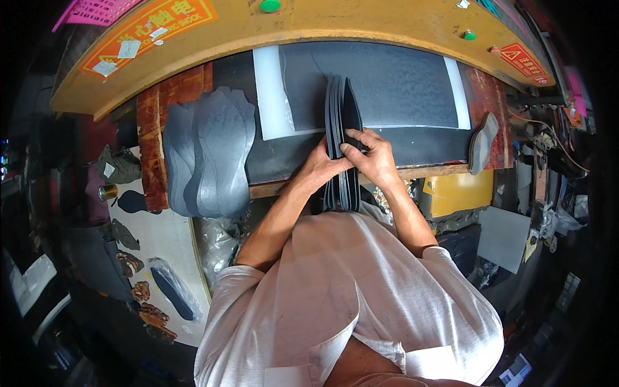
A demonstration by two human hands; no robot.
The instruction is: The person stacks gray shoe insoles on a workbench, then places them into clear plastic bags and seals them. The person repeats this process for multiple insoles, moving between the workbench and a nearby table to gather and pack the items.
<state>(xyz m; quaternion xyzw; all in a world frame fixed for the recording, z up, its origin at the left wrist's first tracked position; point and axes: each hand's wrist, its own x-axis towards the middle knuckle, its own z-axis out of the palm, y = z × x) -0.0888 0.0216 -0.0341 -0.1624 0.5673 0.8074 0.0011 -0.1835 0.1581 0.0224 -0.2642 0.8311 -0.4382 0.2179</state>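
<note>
Left hand and right hand tight around black soles, scuffed bench, yellow machine

From my remote stn I see 2 warning signs on the yellow beam: L, a big orange sign w/ yellow lettering, partly under white stickers; R, a smaller red sign w/ triangle symbol & lettering.
</note>
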